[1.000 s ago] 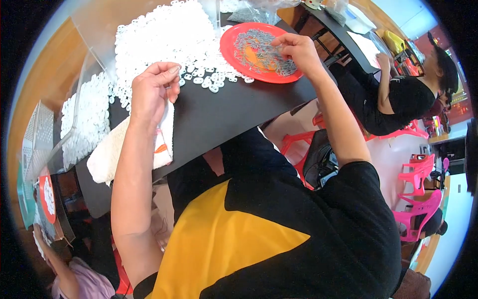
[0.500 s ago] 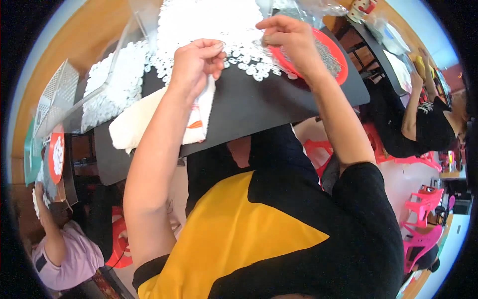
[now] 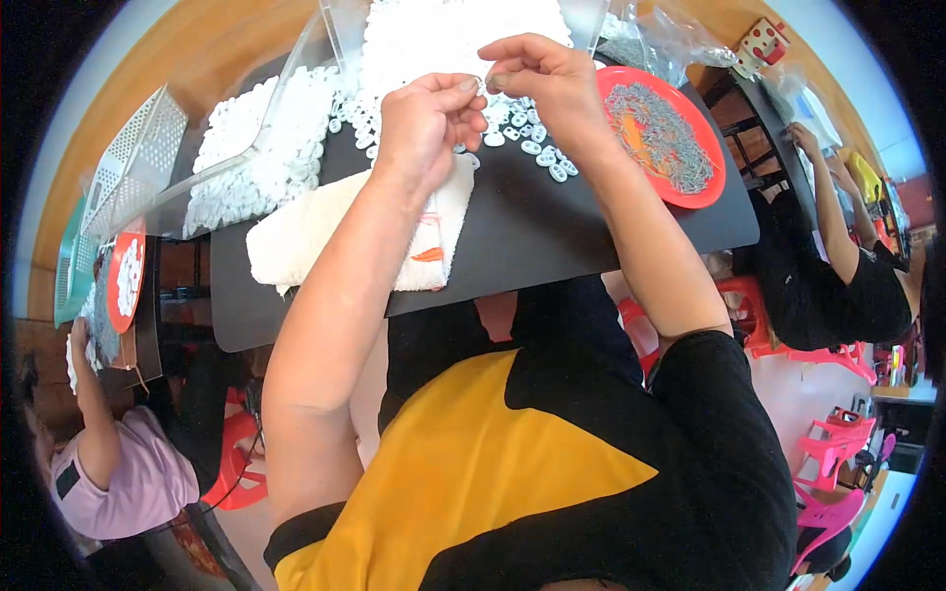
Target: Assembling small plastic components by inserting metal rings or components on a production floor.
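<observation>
Left hand [image 3: 426,120] and right hand [image 3: 537,77] pinched together on small white piece [image 3: 485,87]; big white heap [image 3: 434,39] and red plate of wires [image 3: 658,133] remain on worktop [image 3: 552,222]; judged early.

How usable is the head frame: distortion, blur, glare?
Head view: heavy fisheye, the black table edge bows and the corners are black; the left hand and right hand look sharp; the white parts pile is nearly blown out; light is even, with no hard shadows.
</observation>
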The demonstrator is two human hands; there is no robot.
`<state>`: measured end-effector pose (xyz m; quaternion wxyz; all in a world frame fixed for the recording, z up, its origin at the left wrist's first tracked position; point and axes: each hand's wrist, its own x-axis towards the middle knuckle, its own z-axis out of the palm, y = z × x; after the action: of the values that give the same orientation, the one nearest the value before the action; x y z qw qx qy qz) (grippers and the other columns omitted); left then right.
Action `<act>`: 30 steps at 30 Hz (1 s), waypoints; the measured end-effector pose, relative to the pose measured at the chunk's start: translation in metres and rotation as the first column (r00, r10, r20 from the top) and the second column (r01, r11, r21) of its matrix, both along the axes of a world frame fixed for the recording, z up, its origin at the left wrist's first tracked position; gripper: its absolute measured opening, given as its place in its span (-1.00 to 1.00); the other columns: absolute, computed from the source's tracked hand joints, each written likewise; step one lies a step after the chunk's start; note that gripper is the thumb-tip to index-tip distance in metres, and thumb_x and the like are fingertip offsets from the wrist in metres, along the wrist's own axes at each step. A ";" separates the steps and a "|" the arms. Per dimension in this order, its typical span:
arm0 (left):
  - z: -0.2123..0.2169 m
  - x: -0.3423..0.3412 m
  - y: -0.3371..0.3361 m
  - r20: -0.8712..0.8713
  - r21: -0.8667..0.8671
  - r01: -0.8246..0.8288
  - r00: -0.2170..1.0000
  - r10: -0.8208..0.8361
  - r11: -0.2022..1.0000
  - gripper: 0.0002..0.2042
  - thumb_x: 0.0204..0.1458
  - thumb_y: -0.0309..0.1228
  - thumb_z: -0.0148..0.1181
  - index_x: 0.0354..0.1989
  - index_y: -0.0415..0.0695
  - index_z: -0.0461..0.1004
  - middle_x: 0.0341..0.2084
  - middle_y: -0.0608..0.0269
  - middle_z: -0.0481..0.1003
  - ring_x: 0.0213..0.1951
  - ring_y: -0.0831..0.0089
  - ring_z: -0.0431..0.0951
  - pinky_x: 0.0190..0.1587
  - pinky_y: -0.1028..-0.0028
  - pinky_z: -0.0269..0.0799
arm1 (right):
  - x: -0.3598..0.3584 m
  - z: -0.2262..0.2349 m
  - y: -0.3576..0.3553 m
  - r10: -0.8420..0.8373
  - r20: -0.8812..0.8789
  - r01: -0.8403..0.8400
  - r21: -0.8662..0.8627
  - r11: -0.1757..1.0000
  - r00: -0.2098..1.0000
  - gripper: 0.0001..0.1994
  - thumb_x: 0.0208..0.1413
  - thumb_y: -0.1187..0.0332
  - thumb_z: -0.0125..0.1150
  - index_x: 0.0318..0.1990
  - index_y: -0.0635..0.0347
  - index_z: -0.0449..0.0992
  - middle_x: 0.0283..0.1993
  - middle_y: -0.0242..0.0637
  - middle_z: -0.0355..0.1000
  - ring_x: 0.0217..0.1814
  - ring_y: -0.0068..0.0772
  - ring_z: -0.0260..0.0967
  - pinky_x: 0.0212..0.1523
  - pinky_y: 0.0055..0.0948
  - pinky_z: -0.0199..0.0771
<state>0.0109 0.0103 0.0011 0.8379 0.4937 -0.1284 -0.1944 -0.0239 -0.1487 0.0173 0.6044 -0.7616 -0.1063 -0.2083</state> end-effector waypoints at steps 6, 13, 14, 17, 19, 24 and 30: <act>0.001 -0.004 -0.003 0.048 0.043 -0.046 0.998 0.044 0.998 -0.88 0.07 -0.54 0.12 -0.28 -0.35 0.43 -0.51 0.10 0.49 -0.59 0.46 0.48 -0.64 0.53 0.35 | -0.003 0.000 -0.002 -0.022 0.006 0.022 -0.014 1.000 1.000 -0.73 -0.04 0.61 0.11 -0.15 0.25 0.58 -0.37 -0.41 0.47 -0.26 -0.64 0.40 -0.19 -0.64 0.39; 0.001 -0.007 -0.007 0.006 0.072 -0.045 0.999 0.044 0.996 -0.88 0.05 -0.55 0.13 -0.29 -0.35 0.44 -0.52 0.10 0.48 -0.59 0.45 0.48 -0.64 0.54 0.35 | -0.027 0.012 -0.030 -0.121 0.076 0.133 -0.191 0.972 0.990 -0.73 -0.05 0.60 0.12 -0.15 0.24 0.58 -0.40 -0.48 0.44 -0.31 -0.70 0.35 -0.24 -0.67 0.34; 0.001 -0.007 -0.006 0.015 0.084 -0.041 0.999 0.040 0.996 -0.88 0.05 -0.55 0.13 -0.28 -0.35 0.43 -0.51 0.10 0.48 -0.59 0.45 0.48 -0.64 0.54 0.35 | -0.033 0.015 -0.041 -0.166 0.113 0.193 -0.292 0.937 0.980 -0.74 -0.05 0.59 0.13 -0.15 0.25 0.57 -0.42 -0.49 0.41 -0.32 -0.72 0.33 -0.26 -0.67 0.33; 0.001 -0.006 0.000 0.033 0.079 -0.033 0.999 0.030 0.996 -0.86 0.06 -0.54 0.13 -0.25 -0.36 0.43 -0.50 0.09 0.49 -0.58 0.45 0.48 -0.62 0.54 0.35 | -0.050 0.014 -0.083 -0.247 0.199 0.310 -0.410 0.858 0.948 -0.74 -0.05 0.58 0.14 -0.15 0.26 0.56 -0.46 -0.50 0.37 -0.35 -0.73 0.30 -0.29 -0.67 0.31; 0.000 -0.003 0.000 0.028 0.067 0.002 1.000 -0.004 0.998 -0.85 0.06 -0.54 0.13 -0.24 -0.36 0.43 -0.49 0.09 0.49 -0.57 0.45 0.48 -0.61 0.54 0.35 | -0.066 0.011 -0.111 -0.343 0.150 0.371 -0.475 0.798 0.927 -0.74 -0.05 0.57 0.14 -0.15 0.24 0.56 -0.48 -0.51 0.35 -0.38 -0.72 0.29 -0.31 -0.66 0.31; 0.000 -0.001 -0.001 -0.005 0.034 0.077 0.997 -0.077 0.996 -0.84 0.04 -0.54 0.11 -0.23 -0.39 0.42 -0.49 0.08 0.49 -0.56 0.43 0.47 -0.58 0.51 0.34 | -0.083 -0.016 -0.172 -0.499 0.156 0.471 -0.642 0.605 0.853 -0.75 -0.08 0.55 0.19 -0.18 0.18 0.57 -0.38 -0.38 0.44 -0.37 -0.57 0.38 -0.29 -0.56 0.38; -0.003 0.001 0.001 -0.002 0.040 0.095 0.996 -0.095 0.995 -0.82 0.02 -0.53 0.13 -0.23 -0.39 0.43 -0.50 0.10 0.48 -0.56 0.44 0.46 -0.59 0.51 0.31 | -0.101 -0.010 -0.168 -0.393 0.168 0.351 -0.816 0.459 0.904 -0.75 -0.15 0.50 0.24 -0.22 0.14 0.57 -0.28 -0.24 0.46 -0.25 -0.23 0.45 -0.20 -0.37 0.44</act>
<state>0.0114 0.0109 -0.0020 0.8177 0.5037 -0.1477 -0.2364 -0.1249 -0.3171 0.0075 0.1135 -0.9635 -0.0100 -0.2423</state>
